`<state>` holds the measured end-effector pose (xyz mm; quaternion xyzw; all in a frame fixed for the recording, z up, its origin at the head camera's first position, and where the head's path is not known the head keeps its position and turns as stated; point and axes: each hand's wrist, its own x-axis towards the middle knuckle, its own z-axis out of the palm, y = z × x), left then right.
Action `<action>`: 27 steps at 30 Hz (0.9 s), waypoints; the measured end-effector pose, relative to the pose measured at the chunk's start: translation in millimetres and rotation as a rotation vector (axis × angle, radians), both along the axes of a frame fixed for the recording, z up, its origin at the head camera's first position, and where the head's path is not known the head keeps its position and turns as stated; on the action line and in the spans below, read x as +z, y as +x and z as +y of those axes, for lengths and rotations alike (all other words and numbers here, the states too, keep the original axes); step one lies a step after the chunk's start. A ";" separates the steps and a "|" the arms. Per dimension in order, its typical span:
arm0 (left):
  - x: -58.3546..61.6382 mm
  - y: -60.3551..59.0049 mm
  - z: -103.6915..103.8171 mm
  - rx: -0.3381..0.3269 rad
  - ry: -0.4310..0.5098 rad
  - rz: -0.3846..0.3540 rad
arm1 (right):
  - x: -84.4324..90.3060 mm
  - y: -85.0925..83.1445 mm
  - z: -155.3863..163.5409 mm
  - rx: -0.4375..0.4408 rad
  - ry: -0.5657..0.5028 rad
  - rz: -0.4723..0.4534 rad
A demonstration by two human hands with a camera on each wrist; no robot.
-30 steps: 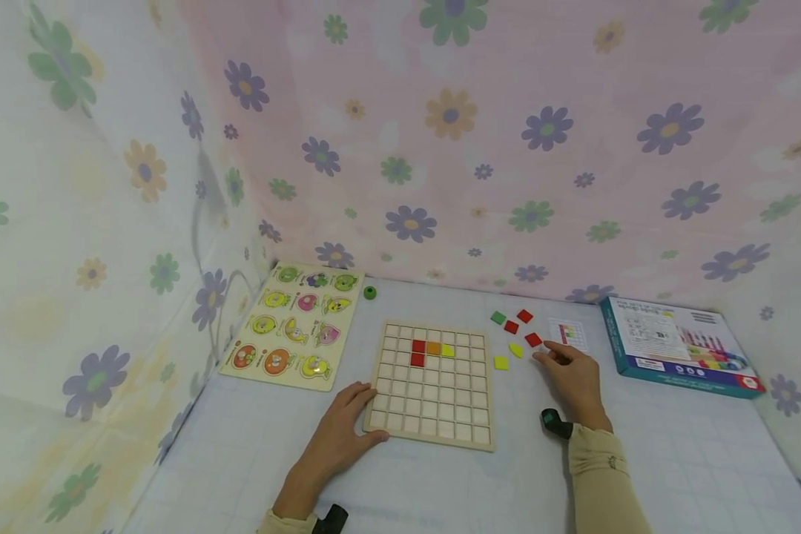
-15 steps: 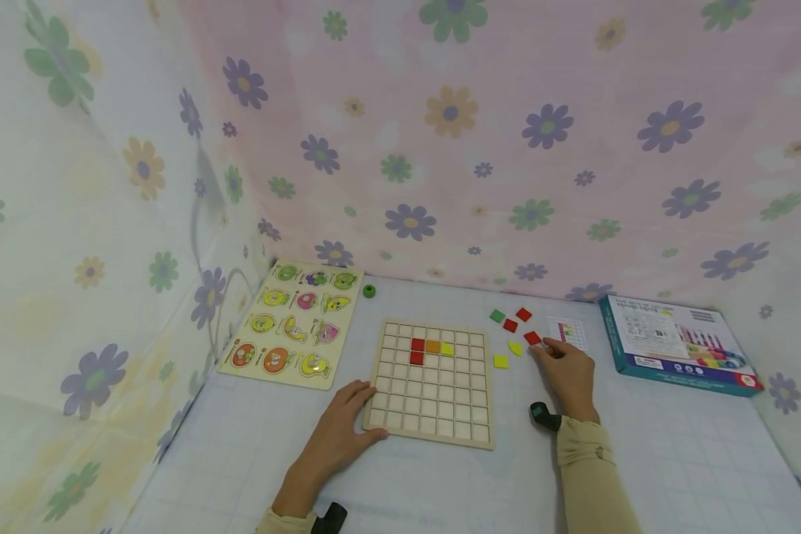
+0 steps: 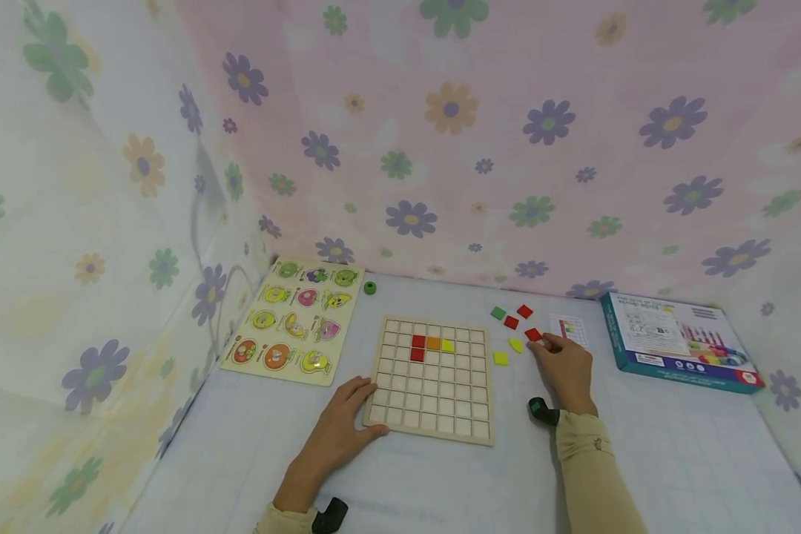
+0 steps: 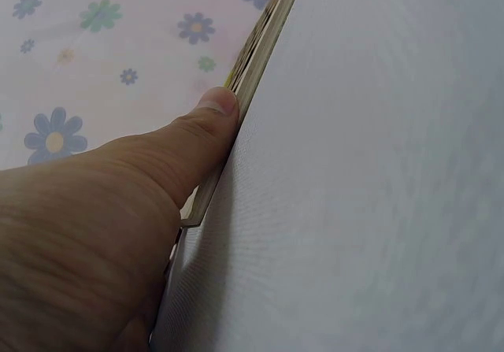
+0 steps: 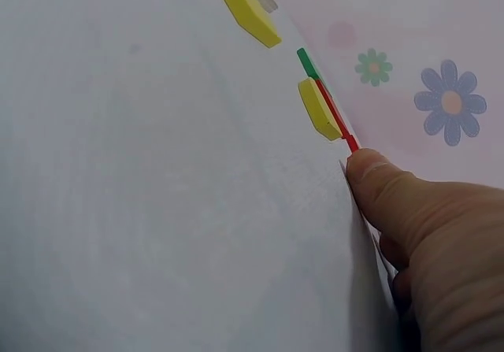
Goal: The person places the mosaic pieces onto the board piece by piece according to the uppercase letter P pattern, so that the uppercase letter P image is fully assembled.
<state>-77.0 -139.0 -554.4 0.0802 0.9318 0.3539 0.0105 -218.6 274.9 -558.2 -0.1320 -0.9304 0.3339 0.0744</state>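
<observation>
A wooden grid board point(image 3: 430, 432) lies on the table, with red, orange and yellow pieces in its upper cells. My left hand point(image 3: 332, 426) rests at its near left corner, the fingers along the left side and the thumb against the front edge. That straight thumb point(image 4: 213, 112) also shows in the left wrist view. My right hand point(image 3: 566, 371) pinches the edge of a red square tile point(image 3: 533, 335) between thumb and fingertips. Beside it lie a yellow quarter-round piece point(image 3: 515, 345), a yellow square point(image 3: 500, 359), two more red tiles point(image 3: 511, 322) and a green one point(image 3: 498, 313).
A small pattern card point(image 3: 572, 328) lies just beyond my right hand. Further right is a teal box point(image 3: 684, 343). A fruit picture board point(image 3: 292, 322) and a green bead point(image 3: 370, 288) lie at the back left. Flowered cloth point(image 3: 434, 163) walls the table's back and sides.
My right hand has shifted slightly left and forward, its fingertips now at the red tile's edge. The left hand stays on the board's corner, and the other pieces lie as before.
</observation>
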 end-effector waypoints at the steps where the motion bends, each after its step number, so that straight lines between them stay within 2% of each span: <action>1: -0.6 -1.1 0.1 -0.002 -0.006 0.006 | 0.7 -0.7 -0.2 -0.005 0.003 0.000; 7: -3.8 -3.3 -0.5 -0.010 -0.031 0.032 | 3.8 -1.7 -1.4 -0.007 0.023 -0.016; 16: -3.9 -0.7 -0.5 0.001 -0.020 0.009 | 4.8 -1.6 -3.8 0.012 0.011 -0.037; 27: -2.8 -1.4 -0.7 0.000 -0.013 0.008 | 4.6 -4.3 -7.0 0.013 0.031 -0.009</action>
